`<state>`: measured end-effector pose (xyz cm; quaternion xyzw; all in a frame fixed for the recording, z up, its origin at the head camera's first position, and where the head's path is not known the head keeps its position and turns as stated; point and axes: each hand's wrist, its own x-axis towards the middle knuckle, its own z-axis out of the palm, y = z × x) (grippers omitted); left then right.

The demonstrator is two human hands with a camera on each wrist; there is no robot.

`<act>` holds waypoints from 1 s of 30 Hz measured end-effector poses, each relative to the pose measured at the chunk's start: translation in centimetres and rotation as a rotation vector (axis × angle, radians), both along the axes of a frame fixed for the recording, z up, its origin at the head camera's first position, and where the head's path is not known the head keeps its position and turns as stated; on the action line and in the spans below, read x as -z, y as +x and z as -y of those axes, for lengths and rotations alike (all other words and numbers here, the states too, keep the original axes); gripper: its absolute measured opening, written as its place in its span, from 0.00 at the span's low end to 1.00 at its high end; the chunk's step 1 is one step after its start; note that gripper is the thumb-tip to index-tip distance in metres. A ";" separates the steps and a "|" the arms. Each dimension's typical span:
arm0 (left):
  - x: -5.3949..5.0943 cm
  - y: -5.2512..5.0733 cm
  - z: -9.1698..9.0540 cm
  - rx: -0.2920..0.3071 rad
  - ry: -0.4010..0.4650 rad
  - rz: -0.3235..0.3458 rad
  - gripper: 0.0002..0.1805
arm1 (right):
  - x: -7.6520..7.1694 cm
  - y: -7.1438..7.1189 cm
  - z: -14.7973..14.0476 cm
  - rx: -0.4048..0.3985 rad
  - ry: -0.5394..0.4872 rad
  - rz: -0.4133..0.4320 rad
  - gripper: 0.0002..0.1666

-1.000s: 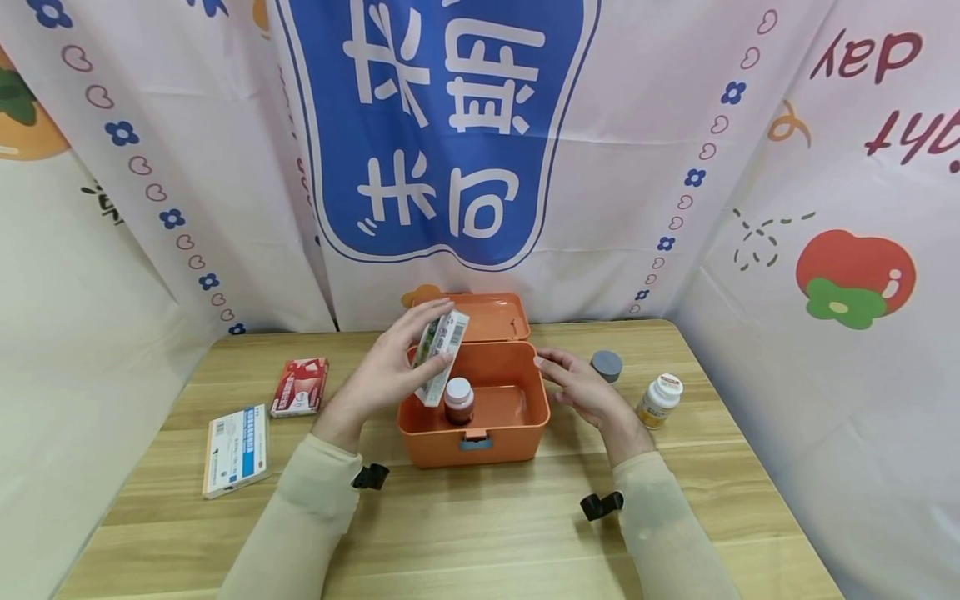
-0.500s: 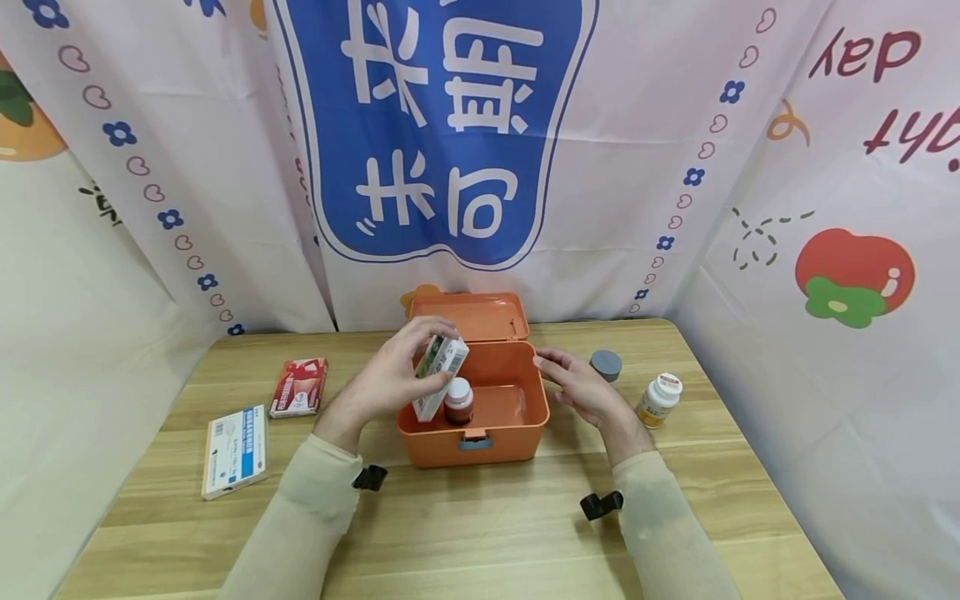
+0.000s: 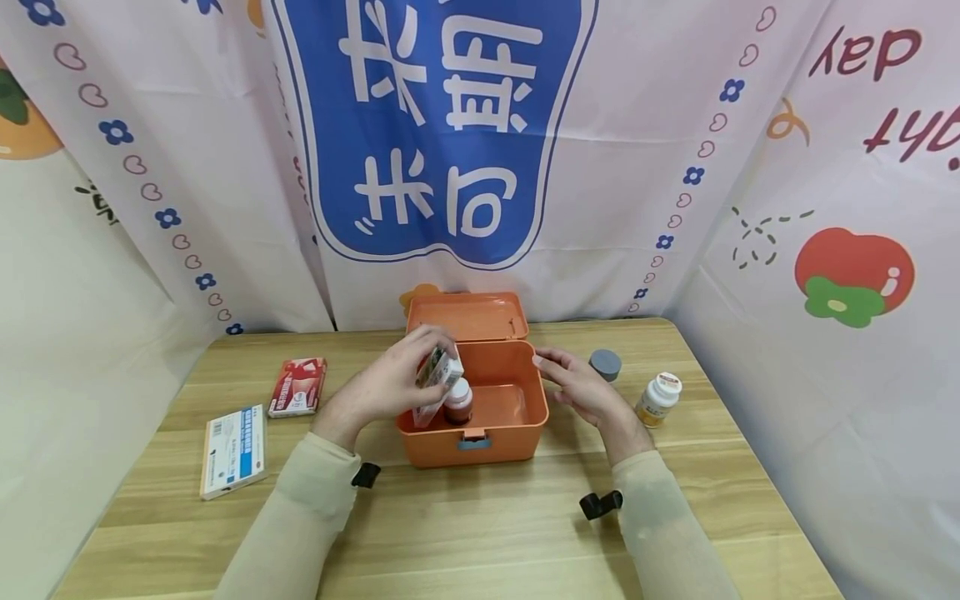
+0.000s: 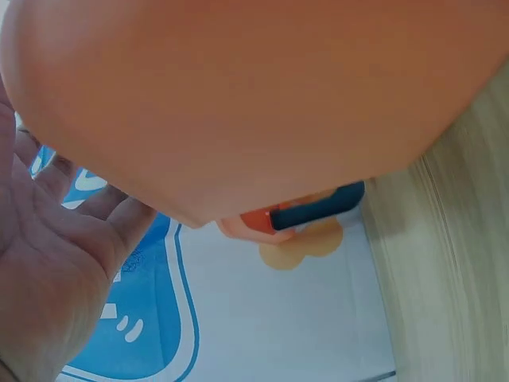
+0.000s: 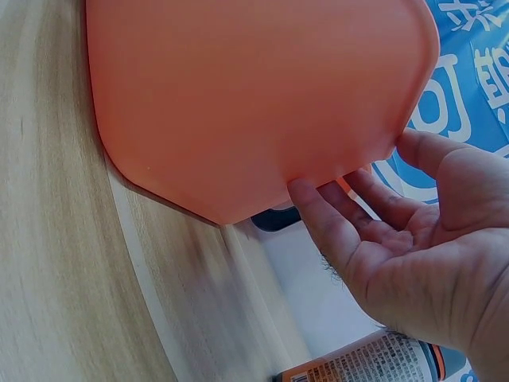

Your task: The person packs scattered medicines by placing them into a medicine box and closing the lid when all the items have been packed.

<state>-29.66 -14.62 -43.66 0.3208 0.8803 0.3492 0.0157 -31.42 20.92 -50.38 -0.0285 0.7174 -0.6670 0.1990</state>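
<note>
In the head view, my left hand (image 3: 393,375) holds a small white-and-green medicine box (image 3: 448,369) by its edges, tilted, its lower end inside an orange storage box (image 3: 442,454). Beside it in the storage box stands a brown bottle with a white cap (image 3: 459,407), partly covered by the medicine box. My right hand (image 3: 585,387) touches the storage box's right side near the rim, and in the right wrist view its fingertips (image 5: 301,191) rest against that wall. The left wrist view is mostly filled by the box's wall, with the medicine box hidden.
The orange lid (image 3: 468,315) is flipped back. On the left lie a red medicine box (image 3: 298,387) and a white-and-blue one (image 3: 235,450). On the right stand a grey-lidded container (image 3: 606,365) and a white bottle with a yellow label (image 3: 660,400).
My left hand has lowered the white-and-green medicine box further into the storage box, to the left of the brown bottle. The right hand has stayed in place.
</note>
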 end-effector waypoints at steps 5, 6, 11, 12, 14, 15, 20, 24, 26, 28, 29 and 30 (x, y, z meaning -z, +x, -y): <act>0.3 -0.2 0.4 -0.001 -0.016 0.006 0.21 | 0.1 0.0 0.0 0.000 -0.004 -0.004 0.37; 0.3 -0.3 0.5 0.000 -0.017 0.009 0.21 | 0.1 0.0 0.0 0.000 -0.005 -0.004 0.37; 0.7 -0.5 0.8 -0.005 -0.049 -0.001 0.21 | 0.1 0.0 0.0 0.002 -0.007 -0.003 0.37; 0.8 -0.5 0.9 -0.007 -0.064 -0.008 0.22 | 0.1 0.0 0.0 0.003 -0.006 -0.003 0.37; 0.9 -0.5 1.1 -0.003 -0.089 -0.014 0.25 | 0.2 0.0 0.0 0.005 -0.005 -0.003 0.37; 1.0 -0.5 1.2 0.000 -0.100 -0.014 0.26 | 0.2 0.0 0.0 0.006 -0.004 -0.002 0.37; 1.2 -0.4 1.6 0.004 -0.133 -0.014 0.20 | 0.2 0.0 0.0 0.006 -0.006 0.002 0.37; 1.4 -0.6 1.9 0.001 -0.135 -0.027 0.14 | 0.1 0.0 0.0 0.007 -0.007 0.004 0.37; 1.4 -0.6 2.0 -0.003 -0.144 -0.024 0.14 | 0.0 0.0 0.0 0.007 -0.006 0.005 0.37; 1.4 -0.6 2.1 -0.010 -0.160 -0.009 0.15 | 0.0 0.0 0.0 0.006 -0.006 0.006 0.38; 1.4 -0.6 2.1 -0.015 -0.167 0.001 0.16 | 0.0 0.0 0.0 0.005 -0.006 0.007 0.38; 1.4 -0.5 2.1 -0.021 -0.176 0.012 0.17 | 0.0 0.0 0.0 0.005 -0.005 0.006 0.38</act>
